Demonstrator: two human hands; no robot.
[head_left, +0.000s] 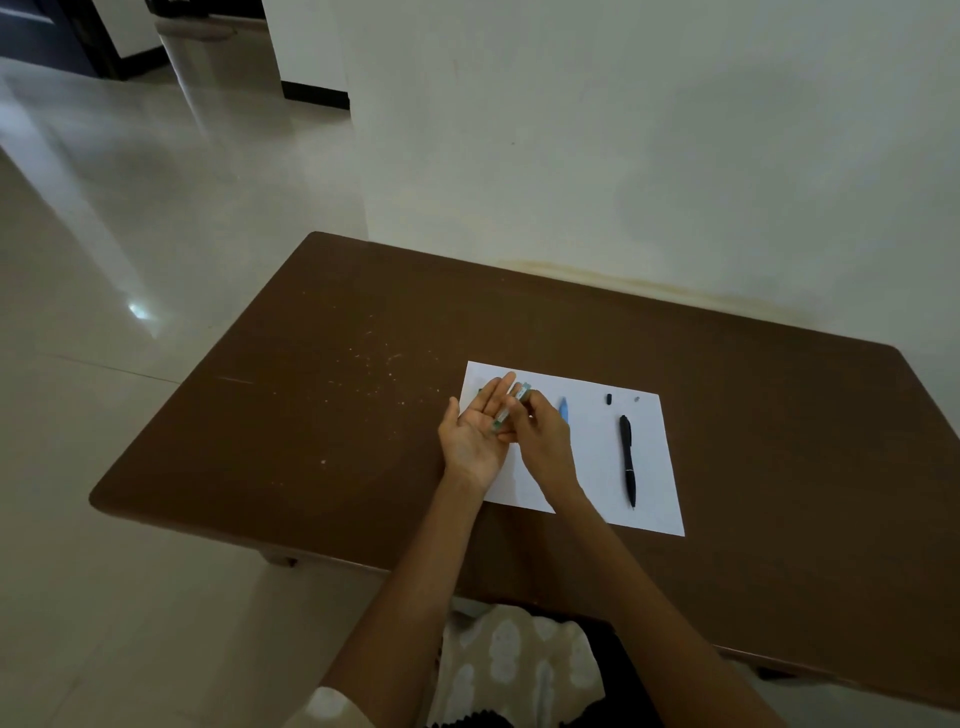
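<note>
Where its far edge runs along the wall, the brown tabletop (311, 415) has its long left side open to the tiled floor. A broad stretch of wood, marked only by pale specks, lies between that left edge and the white sheet of paper (660, 467). The sheet sits right of centre, slightly askew. A strip of wood separates it from the near edge, and a wider margin from the right edge.

Both forearms cross the near edge and meet over the sheet's left side. The left hand (475, 436) is turned palm up with its fingers straight and spread, partly overhanging the sheet's left edge. The right hand (540, 436) is palm down, its fingertips pinching the greenish pen barrel (511, 408). The barrel lies slanted across the left palm and fingers, raised off the paper.

A black pen (627, 460) lies lengthwise near the sheet's right edge, its tip towards the near edge. A blue pen part (563, 409) lies just beside the right hand. A small black piece (609, 399) and a smaller grey bit (637, 399) sit near the sheet's far-right corner, apart from each other.
</note>
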